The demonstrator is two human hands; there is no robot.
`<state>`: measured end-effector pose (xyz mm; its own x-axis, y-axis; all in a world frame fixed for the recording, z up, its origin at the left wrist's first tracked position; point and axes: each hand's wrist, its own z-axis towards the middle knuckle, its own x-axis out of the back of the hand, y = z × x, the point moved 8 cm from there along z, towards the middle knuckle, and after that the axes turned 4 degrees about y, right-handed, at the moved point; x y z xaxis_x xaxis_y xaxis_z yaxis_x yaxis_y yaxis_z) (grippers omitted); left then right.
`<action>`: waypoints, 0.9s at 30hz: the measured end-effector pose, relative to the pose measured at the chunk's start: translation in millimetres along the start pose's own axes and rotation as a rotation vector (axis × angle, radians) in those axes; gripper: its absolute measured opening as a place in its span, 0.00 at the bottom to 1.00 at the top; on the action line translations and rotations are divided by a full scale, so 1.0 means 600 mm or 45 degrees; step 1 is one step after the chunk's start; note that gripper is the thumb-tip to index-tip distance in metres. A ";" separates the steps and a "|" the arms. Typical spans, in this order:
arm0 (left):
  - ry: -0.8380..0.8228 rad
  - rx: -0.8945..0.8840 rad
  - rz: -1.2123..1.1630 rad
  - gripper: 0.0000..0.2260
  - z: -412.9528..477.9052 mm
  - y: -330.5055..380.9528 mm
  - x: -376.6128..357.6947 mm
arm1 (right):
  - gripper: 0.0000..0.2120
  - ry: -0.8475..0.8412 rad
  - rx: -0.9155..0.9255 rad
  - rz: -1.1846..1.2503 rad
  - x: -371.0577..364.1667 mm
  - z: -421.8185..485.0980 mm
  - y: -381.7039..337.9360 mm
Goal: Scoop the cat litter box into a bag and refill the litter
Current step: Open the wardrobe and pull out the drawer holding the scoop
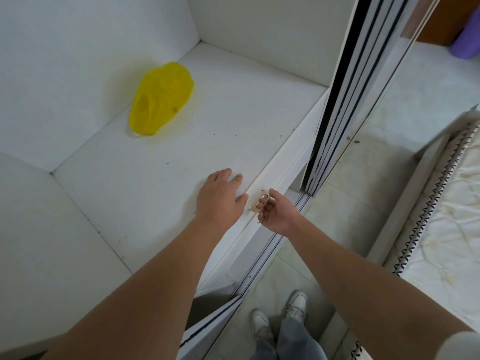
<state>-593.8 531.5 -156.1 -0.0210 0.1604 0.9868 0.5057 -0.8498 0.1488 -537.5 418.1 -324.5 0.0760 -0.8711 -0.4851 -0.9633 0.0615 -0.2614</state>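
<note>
**Right hand on pull plate; yellow bag lying well beyond the grip**

The right hand (276, 213) holds a brass-coloured pull plate (255, 205) set in the front edge of a white platform (130, 183). Its fingers are curled into the plate's oval cut-outs and the thumb is at the plate's upper end. The grip is narrow and closed on the plate.

The left hand (220, 196) lies just left of the grip, palm down on the platform top with fingers straight and slightly spread. It holds nothing, and its thumb reaches almost to the plate.

The yellow plastic bag (161, 98) lies well beyond the grip and to its left, on the platform top close to the white wall panel. It is slumped on its side with the open mouth toward the viewer. What is inside cannot be made out. Dark specks (215, 134) are scattered on the platform between the bag and the grip.

A sliding door frame (345, 100) stands beyond the grip to the right. The tiled floor (350, 216) lies right of the grip, with a quilted mattress (446, 216) farther right. Below the grip are two white shoes (296, 305).
</note>
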 end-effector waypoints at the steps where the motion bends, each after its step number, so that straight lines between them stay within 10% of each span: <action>1: -0.002 0.000 0.005 0.23 0.000 0.001 0.000 | 0.16 0.001 -0.009 -0.017 0.000 0.000 -0.001; 27: -0.001 -0.067 0.039 0.24 -0.011 0.004 -0.013 | 0.17 0.305 0.249 -0.188 0.312 -0.120 0.000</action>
<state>-597.8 524.8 -163.0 -0.0052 0.1341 0.9910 0.4603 -0.8794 0.1214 -541.8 220.1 -355.4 0.1257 -0.9659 -0.2265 -0.8772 -0.0015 -0.4802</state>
